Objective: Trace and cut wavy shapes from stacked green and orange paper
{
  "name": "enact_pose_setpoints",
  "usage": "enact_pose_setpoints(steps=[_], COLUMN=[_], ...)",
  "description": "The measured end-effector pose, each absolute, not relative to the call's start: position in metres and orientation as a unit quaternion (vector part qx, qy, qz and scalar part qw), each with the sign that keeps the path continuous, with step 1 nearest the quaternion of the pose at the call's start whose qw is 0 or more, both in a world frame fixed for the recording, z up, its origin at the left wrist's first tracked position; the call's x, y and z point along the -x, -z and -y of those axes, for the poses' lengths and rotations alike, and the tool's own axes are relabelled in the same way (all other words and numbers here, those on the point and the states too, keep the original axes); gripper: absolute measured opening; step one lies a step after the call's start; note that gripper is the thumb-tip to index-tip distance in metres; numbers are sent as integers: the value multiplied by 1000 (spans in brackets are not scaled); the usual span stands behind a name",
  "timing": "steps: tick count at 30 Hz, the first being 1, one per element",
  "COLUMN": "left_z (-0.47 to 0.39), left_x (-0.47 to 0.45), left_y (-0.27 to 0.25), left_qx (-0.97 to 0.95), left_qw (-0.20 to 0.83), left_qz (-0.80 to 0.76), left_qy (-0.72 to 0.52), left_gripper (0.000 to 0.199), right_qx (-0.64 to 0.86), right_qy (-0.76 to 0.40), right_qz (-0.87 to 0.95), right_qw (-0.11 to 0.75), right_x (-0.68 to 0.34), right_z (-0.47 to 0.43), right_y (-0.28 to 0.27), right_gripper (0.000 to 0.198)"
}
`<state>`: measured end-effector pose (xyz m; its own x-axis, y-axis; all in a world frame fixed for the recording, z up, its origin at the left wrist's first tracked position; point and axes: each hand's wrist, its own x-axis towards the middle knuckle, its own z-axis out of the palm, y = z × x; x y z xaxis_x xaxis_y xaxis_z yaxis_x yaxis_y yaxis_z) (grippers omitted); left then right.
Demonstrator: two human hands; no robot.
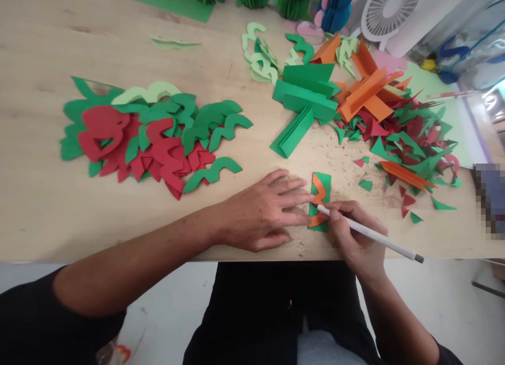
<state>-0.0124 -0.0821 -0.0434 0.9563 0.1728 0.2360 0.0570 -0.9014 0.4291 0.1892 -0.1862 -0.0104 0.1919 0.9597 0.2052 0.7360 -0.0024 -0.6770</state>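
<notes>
My left hand (272, 210) lies flat on the table with its fingers spread. Its fingertips press on the left edge of an orange wavy paper shape (318, 186), which lies on top of a green paper rectangle (326, 181). In my right hand (355, 239) is a white pen (371, 234) with a dark end cap, gripped between thumb and fingers. The pen's tip touches down at the orange shape's edge, around its middle notch. Part of the green rectangle is hidden under the orange shape and my fingers.
Left, red wavy cutouts (169, 157) and green wavy cutouts (224, 131) lie heaped. Folded green strips (303, 99), folded orange strips (366, 94) and a pile of scraps (418, 128) sit to the right. A white fan (390, 10) stands behind, near light green cutouts (256, 54).
</notes>
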Motion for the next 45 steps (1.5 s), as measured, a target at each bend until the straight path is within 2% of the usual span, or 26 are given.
enact_pose_setpoints(steps=[45], left_z=[83], left_x=[12], left_y=[43], left_qx=[-969], left_qw=[200], left_qz=[-61], left_qy=[-135], left_gripper=[40], right_qx=[705], right_qy=[-137], right_qz=[624], right_qw=[308], right_x=[-195], right_z=[201], right_y=[9], right_gripper=[15])
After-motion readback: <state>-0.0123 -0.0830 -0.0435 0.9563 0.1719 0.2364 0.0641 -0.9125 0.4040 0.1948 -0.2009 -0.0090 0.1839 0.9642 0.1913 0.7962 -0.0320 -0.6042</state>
